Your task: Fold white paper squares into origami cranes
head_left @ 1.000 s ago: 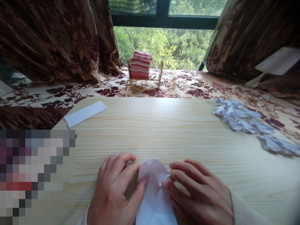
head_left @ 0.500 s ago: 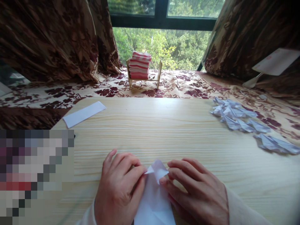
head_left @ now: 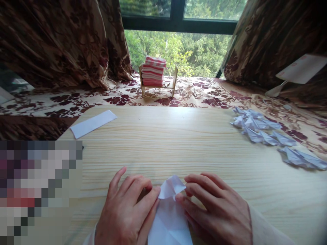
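Observation:
A white sheet of paper [head_left: 170,217] lies on the wooden table between my hands, creased, with its far end folded into a small raised flap. My left hand [head_left: 127,207] pinches the left edge of that flap between thumb and index finger, its little finger lifted. On the other side, my right hand [head_left: 217,204] grips the flap's right corner with thumb and fingertips. The near end of the paper runs out of view at the bottom.
Several folded white paper pieces [head_left: 258,126] lie at the table's right edge. A flat white paper strip [head_left: 94,124] rests at the far left. Beyond the table [head_left: 163,143], a small wooden rack [head_left: 174,81] with stacked pink-and-white cloths [head_left: 153,72] stands on a floral cover.
The flap's left part has come down, and its folded end now looks wider and flatter. My left thumb and index finger have shifted slightly along its left edge. My right hand has barely moved.

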A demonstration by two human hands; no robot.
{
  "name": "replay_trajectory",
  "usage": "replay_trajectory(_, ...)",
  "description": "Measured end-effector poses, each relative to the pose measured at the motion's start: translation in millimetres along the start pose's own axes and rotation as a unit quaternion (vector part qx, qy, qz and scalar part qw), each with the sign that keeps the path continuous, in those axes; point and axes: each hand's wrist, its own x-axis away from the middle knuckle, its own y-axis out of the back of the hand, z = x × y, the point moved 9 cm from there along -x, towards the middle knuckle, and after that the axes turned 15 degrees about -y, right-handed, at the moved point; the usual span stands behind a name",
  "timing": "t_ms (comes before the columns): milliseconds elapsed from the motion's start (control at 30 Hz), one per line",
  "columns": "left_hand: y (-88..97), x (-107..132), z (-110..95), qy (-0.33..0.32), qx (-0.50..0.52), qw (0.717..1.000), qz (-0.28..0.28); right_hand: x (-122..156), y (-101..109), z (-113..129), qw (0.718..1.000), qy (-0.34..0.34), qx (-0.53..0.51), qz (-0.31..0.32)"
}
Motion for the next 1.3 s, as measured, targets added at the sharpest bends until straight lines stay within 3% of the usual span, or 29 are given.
replay_trajectory(133,1.3,-0.3,0.3,0.009,0.01,1.0,-0.024,-2.3,-2.9,-0.6,0.999,0.0,0.005,0.032)
replay_trajectory(267,-3.7,1.9,-0.3,0.01,0.017,1.0,0.005,-7.4,-8.4,1.7,0.998,0.004,0.002,0.055)
replay_trajectory(467,-0.5,3.5,4.0,0.048,0.032,0.997,-0.043,-10.9,-16.0,5.0,1.0,0.002,0.011,0.029)
replay_trajectory(667,-6.2,-2.6,6.7,0.047,0.027,0.998,-0.018,-10.3,-18.9,5.1,0.999,0.013,0.015,0.026)
replay_trajectory(833,-6.1,7.8,2.7,-0.007,-0.016,1.0,-0.014,-10.0,-17.5,3.7,0.999,0.013,0.024,-0.017)
replay_trajectory(1300,-17.4,12.8,-0.8,-0.042,-0.068,0.996,0.042,-12.7,-25.0,9.4,0.998,0.042,0.027,0.036)
